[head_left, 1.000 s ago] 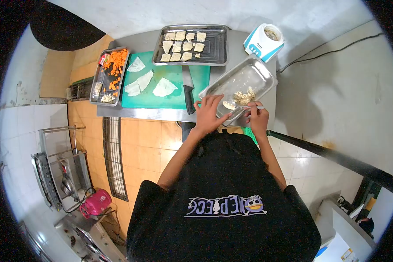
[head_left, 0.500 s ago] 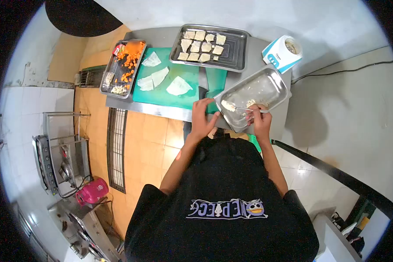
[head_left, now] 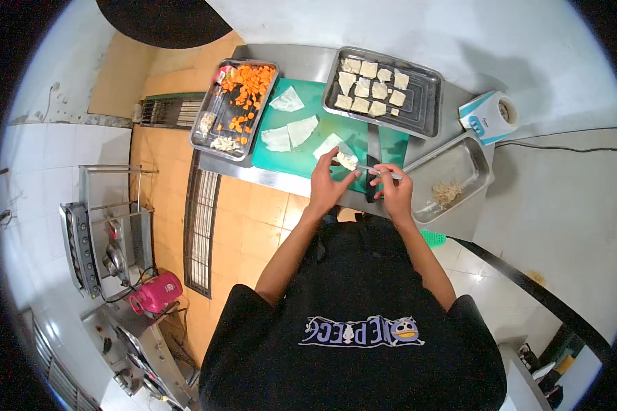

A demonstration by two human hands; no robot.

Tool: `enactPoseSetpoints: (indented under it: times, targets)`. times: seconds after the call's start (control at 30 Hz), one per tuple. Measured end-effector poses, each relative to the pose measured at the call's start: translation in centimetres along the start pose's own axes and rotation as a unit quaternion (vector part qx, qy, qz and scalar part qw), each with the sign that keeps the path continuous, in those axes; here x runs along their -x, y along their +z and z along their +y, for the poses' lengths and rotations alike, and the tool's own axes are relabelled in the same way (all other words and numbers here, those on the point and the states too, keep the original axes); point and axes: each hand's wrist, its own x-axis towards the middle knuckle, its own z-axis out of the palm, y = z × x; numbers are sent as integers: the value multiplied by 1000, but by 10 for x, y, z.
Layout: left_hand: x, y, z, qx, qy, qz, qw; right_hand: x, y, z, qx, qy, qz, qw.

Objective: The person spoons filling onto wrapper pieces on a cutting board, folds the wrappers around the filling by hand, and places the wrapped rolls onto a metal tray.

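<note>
Filling lies between left fingers whose grip on the wrapper is unclear; right fingers pinch a spoon.

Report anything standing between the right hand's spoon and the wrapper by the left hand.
Nothing visible: the spoon appears to reach the filling by the wrapper. The knife lies beneath the spoon, not between them.

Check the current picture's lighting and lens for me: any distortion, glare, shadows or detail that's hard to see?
Head view: strong fisheye curvature, with black, speckled corners; glare on the orange floor tiles and the front edge of the steel table; soft grey shadow on the right-hand wall; white filling near the left hand pale, its texture unclear.
</note>
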Motion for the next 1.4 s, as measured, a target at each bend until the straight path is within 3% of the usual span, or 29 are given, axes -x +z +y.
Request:
enactPoseSetpoints:
  times: [0.07,0.2,0.37,0.5,0.6,0.67,0.8,1.07,1.4]
  targets:
    - [-9,-9,-7,-32,-43,-16,998,-5,15,1,5,28,26,999]
    - [-29,-26,-27,-13,-42,-45,998,-10,45,4,31,37,50,998]
    - [-45,-36,-47,-2,43,-42,998,-9,64,19,60,23,98,993]
    - [-46,-40,-54,11,54,-73,996,4,75,25,45,30,126,990]
    - [-53,-43,-58,11,49,-121,991,4,75,32,50,23,132,990]
    - [-55,-42,-62,-4,113,-103,988,4,75,37,57,28,137,988]
    - [-62,-39,-67,-23,82,-141,986,2,75,40,71,11,145,987]
    - [-74,-37,-70,-33,144,-148,978,-2,80,35,125,-12,144,982]
    - [-77,-32,-71,-9,143,-170,975,-4,77,28,236,-73,132,960]
